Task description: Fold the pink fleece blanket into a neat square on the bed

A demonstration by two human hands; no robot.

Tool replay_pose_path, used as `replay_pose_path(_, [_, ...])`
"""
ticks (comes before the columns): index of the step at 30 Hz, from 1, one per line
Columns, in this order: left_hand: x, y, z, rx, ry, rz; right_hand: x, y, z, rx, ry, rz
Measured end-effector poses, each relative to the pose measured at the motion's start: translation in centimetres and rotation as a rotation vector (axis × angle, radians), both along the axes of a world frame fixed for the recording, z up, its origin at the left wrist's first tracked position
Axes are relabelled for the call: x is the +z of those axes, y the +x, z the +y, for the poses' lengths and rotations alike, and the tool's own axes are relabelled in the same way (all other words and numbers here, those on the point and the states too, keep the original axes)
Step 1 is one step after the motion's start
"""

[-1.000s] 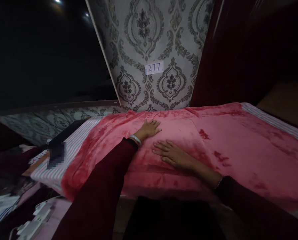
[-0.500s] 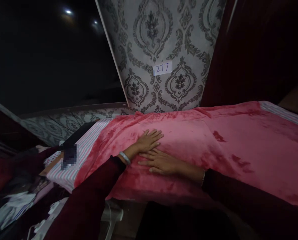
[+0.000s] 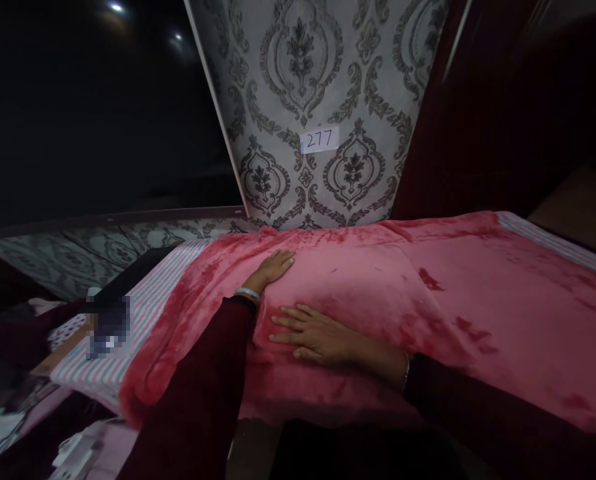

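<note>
A plush pink-red blanket (image 3: pixel 358 273) lies spread over a surface in front of me, with darker red patches where its pile is ruffled. My left hand (image 3: pixel 274 267) rests on the blanket toward its far left part, fingers stretched out, a silver bangle at the wrist. Nearer to me, my right hand (image 3: pixel 323 337) lies flat on the blanket with its fingers spread. Neither hand grasps anything. Just left of my right hand, a raised fold edge runs along the blanket beside my left wrist.
A striped cloth (image 3: pixel 163 287) shows beyond the blanket's left edge, with a blurred-out item on it. Behind stands a patterned wall (image 3: pixel 308 100) bearing a paper label (image 3: pixel 320 139) marked 277. A large dark screen (image 3: pixel 93 120) is at left. Clothes and a white power strip (image 3: pixel 75 457) lie lower left.
My left hand has moved away and to the left across the blanket, apart from my right hand. The right hand stays in nearly the same place. The view has shifted slightly.
</note>
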State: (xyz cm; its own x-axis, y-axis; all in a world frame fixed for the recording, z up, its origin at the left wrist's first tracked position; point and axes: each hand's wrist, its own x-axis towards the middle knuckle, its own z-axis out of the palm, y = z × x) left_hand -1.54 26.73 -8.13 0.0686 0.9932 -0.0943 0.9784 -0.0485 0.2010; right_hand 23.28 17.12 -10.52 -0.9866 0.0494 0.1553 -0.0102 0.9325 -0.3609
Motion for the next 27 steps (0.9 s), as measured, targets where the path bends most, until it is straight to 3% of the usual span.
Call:
replay_pose_path(3, [0.9,-0.2,-0.4,0.081,-0.004,0.016,0.0,0.1,0.0,-0.017,0.001,0.020])
replay_pose_path(6, [2.7,0.0,-2.4,0.134,0.023,0.036,-0.1,0.1,0.0,0.005,0.018,0.053])
replay_pose_path(9, [3.5,0.8,-6.1,0.032,0.089,0.050,-0.4,-0.1,0.1,0.021,0.055,0.050])
replay_pose_path(12, [2.1,1.2,-10.0,-0.169,0.108,0.020,-0.7,-0.2,0.1,0.011,0.078,0.058])
replay_pose_path(14, [0.1,0.8,-11.6,-0.196,0.099,-0.019,-0.8,-0.2,0.0,0.011,0.076,0.078])
replay_pose_path(19, [-4.3,-1.0,-11.2,-0.143,0.192,-0.102,-0.6,-0.3,-0.2,-0.072,0.073,0.068])
replay_pose_path(23, [-4.7,-1.7,-10.3,-0.150,0.211,-0.162,-0.1,0.5,-1.2,-0.142,0.073,0.046])
replay_pose_path(27, [-3.6,-1.7,-12.3,-0.081,0.191,-0.291,-0.3,5.2,-2.8,-0.227,0.077,0.140])
